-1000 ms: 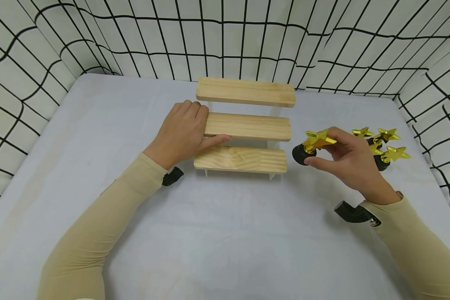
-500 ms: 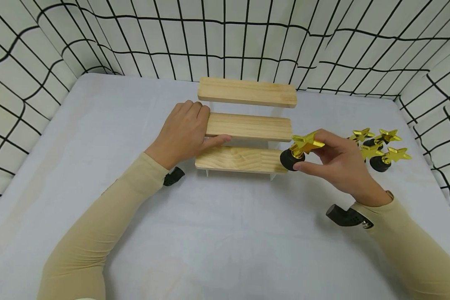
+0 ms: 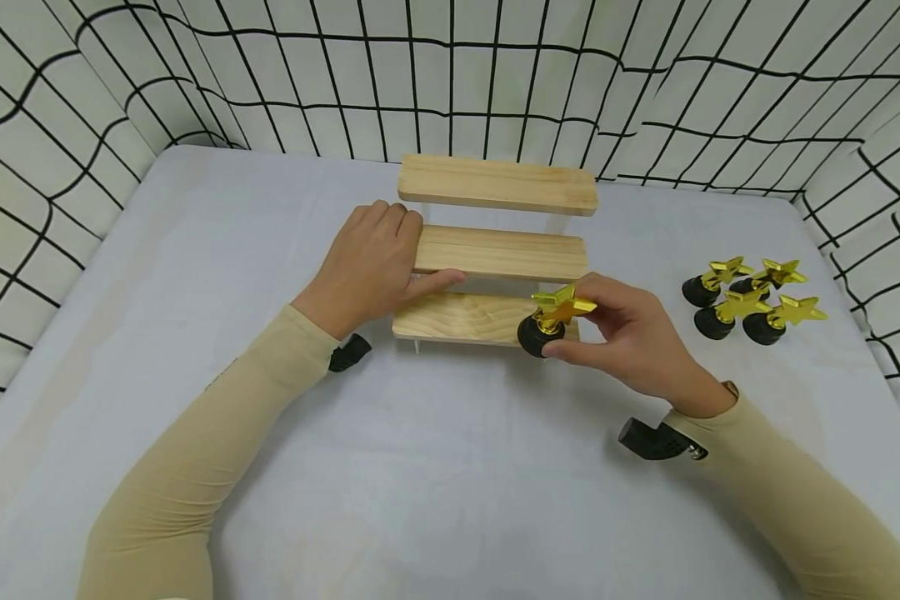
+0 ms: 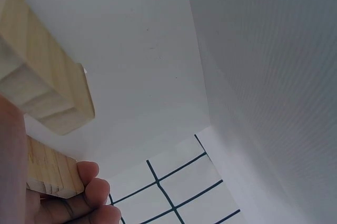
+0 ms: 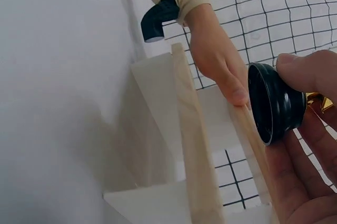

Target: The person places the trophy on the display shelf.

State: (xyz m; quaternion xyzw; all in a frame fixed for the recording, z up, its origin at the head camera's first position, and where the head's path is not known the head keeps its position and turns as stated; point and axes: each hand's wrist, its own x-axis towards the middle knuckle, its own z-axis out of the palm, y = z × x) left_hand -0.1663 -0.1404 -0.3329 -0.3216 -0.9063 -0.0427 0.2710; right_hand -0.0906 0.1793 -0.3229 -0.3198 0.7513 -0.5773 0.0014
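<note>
A tiered display stand with three wooden shelves (image 3: 495, 254) and white side panels (image 4: 131, 50) stands toward the back of the table. My left hand (image 3: 371, 262) grips the left end of its middle shelf, thumb along the front edge and fingers curled behind. With my right hand (image 3: 637, 342) I pinch a gold star trophy (image 3: 555, 312) between thumb and fingers, in front of the lowest shelf's right part. In the right wrist view the trophy's black base (image 5: 276, 103) shows its hollow underside, and its star is mostly hidden by the fingers.
Several more star trophies (image 3: 727, 308) stand close together on the white-covered table (image 3: 450, 483) at the right. Black wire grid panels (image 3: 450, 75) border the table at the back and both sides.
My right hand has carried the trophy leftward, away from the other trophies, to the front of the lowest shelf. My left hand keeps its grip on the middle shelf.
</note>
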